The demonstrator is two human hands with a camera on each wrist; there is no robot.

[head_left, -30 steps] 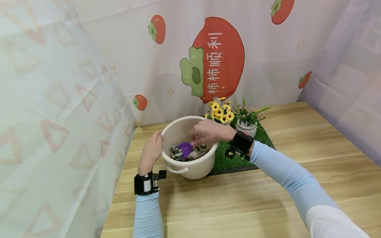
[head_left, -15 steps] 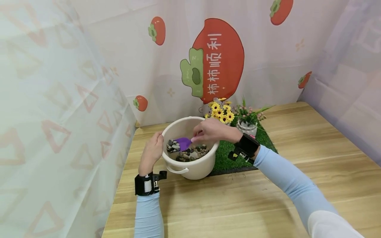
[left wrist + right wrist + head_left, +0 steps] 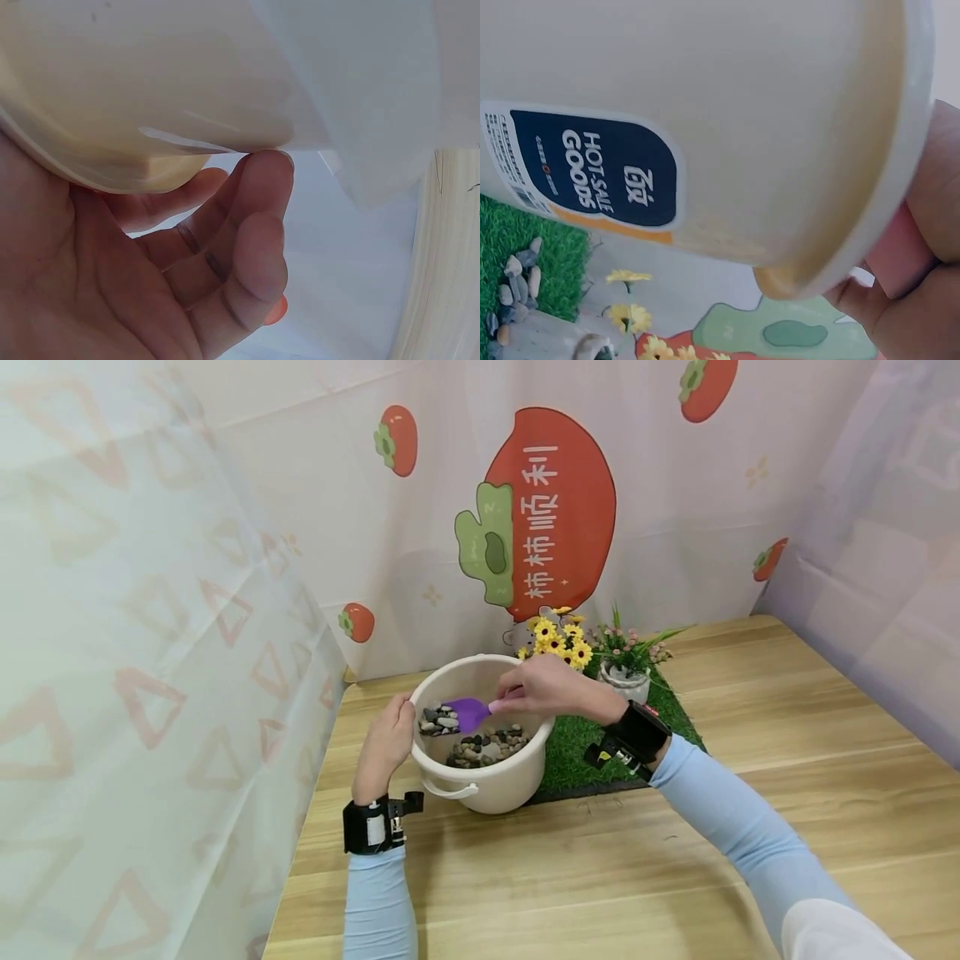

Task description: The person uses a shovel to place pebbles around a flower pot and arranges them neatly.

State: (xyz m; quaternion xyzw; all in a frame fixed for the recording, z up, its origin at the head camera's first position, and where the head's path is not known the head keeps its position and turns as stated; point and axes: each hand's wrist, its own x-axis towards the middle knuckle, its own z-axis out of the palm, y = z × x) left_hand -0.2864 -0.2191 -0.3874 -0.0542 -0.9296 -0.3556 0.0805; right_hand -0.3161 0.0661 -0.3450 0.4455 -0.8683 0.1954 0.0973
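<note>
A cream plastic bucket (image 3: pixel 495 789) stands on the table with pebbles (image 3: pixel 480 750) in its bottom. My left hand (image 3: pixel 386 739) grips its left rim; in the left wrist view, curled fingers (image 3: pixel 259 255) lie against the outer wall. My right hand (image 3: pixel 547 685) reaches over the right rim and holds a small purple shovel (image 3: pixel 471 713) by its pink handle (image 3: pixel 904 251). The blade points left, above the pebbles at the bottom, and carries a heap of pebbles (image 3: pixel 439 720). In the right wrist view the bucket wall hides the blade.
Behind the bucket, a pot of yellow flowers (image 3: pixel 551 643) is partly hidden by my right hand. A white pot (image 3: pixel 625 683) with a pink-flowered plant stands on the artificial grass mat (image 3: pixel 592 768). Several pebbles (image 3: pixel 521 281) lie on the grass. The wooden table (image 3: pixel 570 877) extends in front.
The purple shovel has risen from among the pebbles, with pebbles now on its blade. My right hand has shifted slightly right. My left hand keeps its grip on the rim.
</note>
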